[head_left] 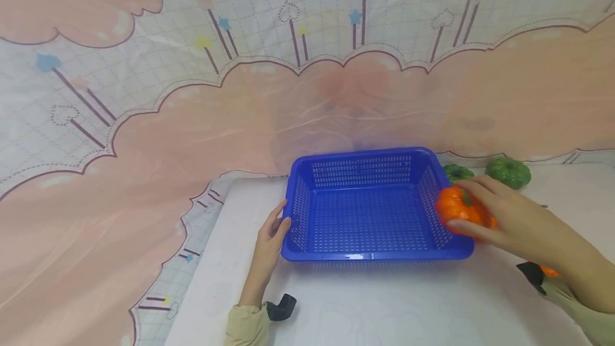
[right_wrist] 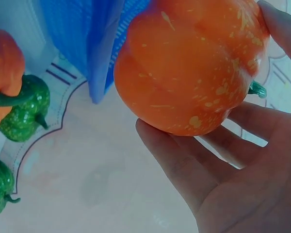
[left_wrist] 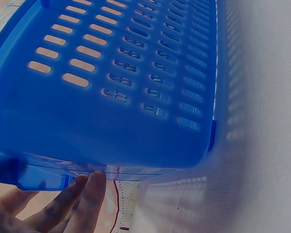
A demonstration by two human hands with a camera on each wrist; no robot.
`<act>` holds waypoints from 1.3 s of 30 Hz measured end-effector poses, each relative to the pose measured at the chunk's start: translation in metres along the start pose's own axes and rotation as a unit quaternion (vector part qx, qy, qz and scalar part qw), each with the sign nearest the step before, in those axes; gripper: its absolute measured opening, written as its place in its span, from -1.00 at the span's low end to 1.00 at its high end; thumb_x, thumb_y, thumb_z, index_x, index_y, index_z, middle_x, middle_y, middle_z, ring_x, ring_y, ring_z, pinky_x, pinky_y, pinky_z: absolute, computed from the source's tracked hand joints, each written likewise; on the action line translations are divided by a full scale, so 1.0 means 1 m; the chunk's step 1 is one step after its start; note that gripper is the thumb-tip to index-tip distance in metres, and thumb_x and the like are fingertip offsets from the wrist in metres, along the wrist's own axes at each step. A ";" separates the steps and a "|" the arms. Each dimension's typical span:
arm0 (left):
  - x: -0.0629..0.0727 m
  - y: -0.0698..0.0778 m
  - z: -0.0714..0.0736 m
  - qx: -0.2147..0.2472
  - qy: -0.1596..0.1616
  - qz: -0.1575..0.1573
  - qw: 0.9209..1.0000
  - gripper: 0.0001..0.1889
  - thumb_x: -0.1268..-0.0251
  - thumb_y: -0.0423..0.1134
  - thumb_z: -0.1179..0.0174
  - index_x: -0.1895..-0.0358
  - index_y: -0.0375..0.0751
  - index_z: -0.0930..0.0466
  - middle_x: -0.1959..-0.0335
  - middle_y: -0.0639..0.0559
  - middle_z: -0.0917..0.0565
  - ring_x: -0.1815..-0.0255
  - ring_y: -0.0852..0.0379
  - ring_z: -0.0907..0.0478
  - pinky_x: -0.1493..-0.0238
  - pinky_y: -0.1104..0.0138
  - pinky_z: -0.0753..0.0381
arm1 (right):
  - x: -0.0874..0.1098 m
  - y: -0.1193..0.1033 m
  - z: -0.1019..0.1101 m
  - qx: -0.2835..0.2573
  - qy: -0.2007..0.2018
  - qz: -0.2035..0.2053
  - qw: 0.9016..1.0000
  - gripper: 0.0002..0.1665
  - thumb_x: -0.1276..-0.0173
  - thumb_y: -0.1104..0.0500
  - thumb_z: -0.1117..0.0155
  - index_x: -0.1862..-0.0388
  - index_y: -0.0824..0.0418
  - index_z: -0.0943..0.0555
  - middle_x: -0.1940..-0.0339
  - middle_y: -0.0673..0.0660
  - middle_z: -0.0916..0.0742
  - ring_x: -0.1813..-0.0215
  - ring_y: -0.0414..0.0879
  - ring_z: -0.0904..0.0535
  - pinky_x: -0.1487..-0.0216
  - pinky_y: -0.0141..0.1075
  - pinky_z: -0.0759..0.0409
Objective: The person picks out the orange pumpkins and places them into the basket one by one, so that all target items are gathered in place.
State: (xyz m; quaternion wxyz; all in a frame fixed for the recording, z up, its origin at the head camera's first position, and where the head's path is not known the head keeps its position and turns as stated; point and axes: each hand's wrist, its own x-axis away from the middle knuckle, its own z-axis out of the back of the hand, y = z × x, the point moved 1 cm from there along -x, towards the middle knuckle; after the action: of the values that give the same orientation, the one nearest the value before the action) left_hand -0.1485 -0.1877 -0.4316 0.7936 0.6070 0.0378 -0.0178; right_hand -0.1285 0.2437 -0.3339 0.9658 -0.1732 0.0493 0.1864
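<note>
My right hand (head_left: 504, 218) grips an orange pumpkin (head_left: 454, 208) with a short green stem, fingers on one side and thumb on the other. In the right wrist view the pumpkin (right_wrist: 194, 68) shows yellow flecks. In the head view it overlaps the right rim of a blue plastic basket (head_left: 375, 256), whose slotted inside holds nothing. At the basket's left end, my left hand (head_left: 269, 244) touches the rim. Seen from the left wrist, its straight fingers (left_wrist: 89, 199) reach to the outer side wall of the basket (left_wrist: 87, 126).
Two green pumpkins (head_left: 508, 173) stand behind and right of the basket. Another orange pumpkin (right_wrist: 5, 73) shows in the right wrist view, beside a green one (right_wrist: 26, 109). Some orange (head_left: 549, 271) peeks out by the right wrist. A patterned cloth (head_left: 355, 100) backs the white table (head_left: 384, 308).
</note>
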 end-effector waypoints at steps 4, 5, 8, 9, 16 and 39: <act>0.000 0.000 -0.001 -0.005 0.000 -0.004 1.000 -0.44 -0.56 -0.03 -0.01 -0.53 -0.04 -0.22 -0.39 -0.29 -0.43 -0.39 -0.27 -0.40 -0.39 -0.17 -0.32 | -0.004 -0.005 -0.001 -0.004 0.011 0.019 1.000 -0.12 -0.25 -0.29 -0.36 -0.37 0.21 -0.41 -0.31 0.31 -0.48 -0.28 0.33 -0.43 -0.14 0.40 -0.42; 0.000 0.001 -0.001 -0.004 0.002 -0.002 1.000 -0.44 -0.55 -0.03 -0.02 -0.52 -0.03 -0.23 -0.38 -0.29 -0.44 -0.39 -0.26 -0.41 -0.38 -0.16 -0.33 | -0.005 -0.007 -0.002 -0.007 0.014 0.023 1.000 -0.12 -0.25 -0.29 -0.36 -0.37 0.20 -0.41 -0.31 0.30 -0.49 -0.27 0.32 -0.44 -0.14 0.38 -0.43; -0.001 0.000 -0.001 -0.005 0.003 -0.001 1.000 -0.44 -0.55 -0.03 -0.02 -0.52 -0.03 -0.24 -0.37 -0.29 -0.45 -0.38 -0.25 -0.42 -0.38 -0.16 -0.33 | -0.008 -0.010 -0.003 -0.012 0.021 0.034 0.999 -0.13 -0.26 -0.28 -0.36 -0.37 0.21 -0.42 -0.29 0.26 -0.51 -0.25 0.27 -0.48 -0.16 0.31 -0.46; -0.001 0.000 -0.001 -0.006 0.002 -0.001 1.000 -0.44 -0.55 -0.03 -0.02 -0.52 -0.03 -0.24 -0.37 -0.29 -0.45 -0.38 -0.25 -0.42 -0.38 -0.16 -0.33 | -0.009 -0.011 -0.003 -0.011 0.023 0.039 0.999 -0.14 -0.27 -0.28 -0.35 -0.37 0.22 -0.42 -0.28 0.24 -0.52 -0.23 0.25 -0.50 -0.15 0.28 -0.48; -0.002 0.000 -0.002 -0.004 -0.005 -0.004 1.000 -0.44 -0.56 -0.05 -0.01 -0.53 -0.05 -0.22 -0.37 -0.30 -0.45 -0.38 -0.25 -0.42 -0.38 -0.15 -0.33 | -0.015 -0.015 -0.005 -0.013 0.028 0.055 0.998 -0.16 -0.28 -0.27 -0.35 -0.34 0.23 -0.45 -0.24 0.21 -0.55 -0.19 0.22 -0.54 -0.14 0.25 -0.51; -0.001 -0.001 0.000 0.001 -0.008 -0.007 1.000 -0.44 -0.57 -0.06 0.00 -0.53 -0.07 -0.20 -0.28 -0.35 -0.52 -0.31 -0.25 -0.48 -0.36 -0.16 -0.36 | -0.043 -0.036 -0.014 -0.018 0.010 0.081 0.996 -0.11 -0.30 -0.30 -0.31 -0.36 0.29 -0.44 -0.30 0.30 -0.54 -0.27 0.27 -0.52 -0.24 0.22 -0.48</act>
State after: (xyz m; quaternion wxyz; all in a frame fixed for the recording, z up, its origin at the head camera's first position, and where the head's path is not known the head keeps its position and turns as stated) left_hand -0.1495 -0.1881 -0.4324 0.7932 0.6072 0.0357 -0.0285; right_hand -0.1550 0.1930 -0.3287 0.9437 -0.1876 0.0695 0.2634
